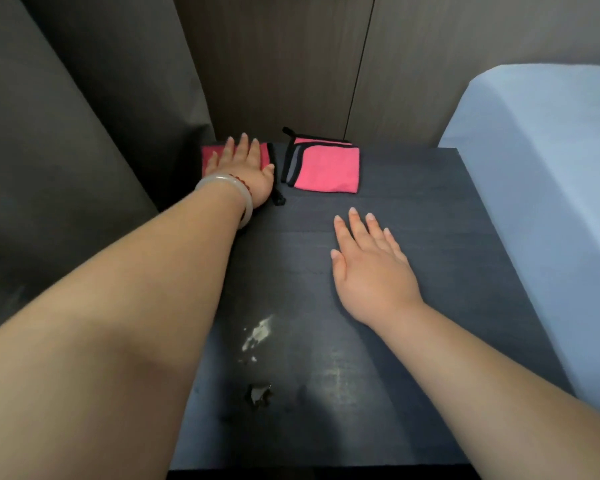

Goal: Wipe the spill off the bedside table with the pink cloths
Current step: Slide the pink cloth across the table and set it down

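Two folded pink cloths with black trim lie at the back of the dark bedside table point(447, 216). My left hand point(245, 169) lies flat with straight fingers on the left cloth point(209, 157), covering most of it. The right cloth point(326, 166) lies free beside it. My right hand point(371, 265) is spread flat over the middle of the table, fingers straight, holding nothing. A wet spill point(257, 336) glistens near the table's front, with a darker puddle point(258, 394) just below it.
A dark curtain point(84, 133) hangs at the left of the table and a wood-panelled wall point(274, 64) stands behind it. A light blue mattress point(551, 185) borders the table's right edge. My left wrist wears a pale bangle point(238, 188).
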Demonstrator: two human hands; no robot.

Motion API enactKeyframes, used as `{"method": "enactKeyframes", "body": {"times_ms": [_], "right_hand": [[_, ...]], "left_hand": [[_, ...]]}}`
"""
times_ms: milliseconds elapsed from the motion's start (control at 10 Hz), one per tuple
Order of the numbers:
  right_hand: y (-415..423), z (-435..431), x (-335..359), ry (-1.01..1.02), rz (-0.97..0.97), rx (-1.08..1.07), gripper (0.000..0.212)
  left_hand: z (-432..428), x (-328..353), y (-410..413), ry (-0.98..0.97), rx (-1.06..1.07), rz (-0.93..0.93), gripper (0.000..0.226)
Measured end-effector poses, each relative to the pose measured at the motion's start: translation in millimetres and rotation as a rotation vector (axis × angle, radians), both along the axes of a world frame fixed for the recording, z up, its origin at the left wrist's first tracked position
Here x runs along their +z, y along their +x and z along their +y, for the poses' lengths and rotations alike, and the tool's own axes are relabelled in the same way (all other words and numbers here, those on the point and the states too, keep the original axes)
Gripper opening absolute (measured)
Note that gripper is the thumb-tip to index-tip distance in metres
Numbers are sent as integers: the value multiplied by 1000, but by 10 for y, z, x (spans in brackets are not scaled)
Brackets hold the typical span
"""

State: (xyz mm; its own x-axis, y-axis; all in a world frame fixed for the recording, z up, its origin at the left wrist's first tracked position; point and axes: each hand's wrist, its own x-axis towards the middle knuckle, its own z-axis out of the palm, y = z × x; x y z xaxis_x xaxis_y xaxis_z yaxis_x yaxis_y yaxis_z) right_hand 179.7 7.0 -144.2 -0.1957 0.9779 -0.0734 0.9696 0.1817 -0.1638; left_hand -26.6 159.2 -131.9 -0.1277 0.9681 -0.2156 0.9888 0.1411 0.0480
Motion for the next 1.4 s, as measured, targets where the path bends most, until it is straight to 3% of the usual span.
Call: {"method": "enactKeyframes", "body": {"times_ms": [300,600,800,1000,1300,1400], "right_hand": [[-121,46,-30,26,41,-11,59],[-108,47,-13,15,32,4,59],[-127,31,-39,42,26,-9,59],[-99,43,-13,22,21,3,59],[-114,32,-14,20,25,-3,59],[-108,41,-16,25,40,0,57]], "left_hand": [[-391,-74,-11,16,-47,19,64],[90,35,-33,-32,-7,-22,63],[-557,-68,99,32,-110,-13,63],[-206,29,31,-57,-32,-42,64],[-1644,-5,135,45,-175,-71,64],[-1357,-9,43,24,-159,-65,65]]}}
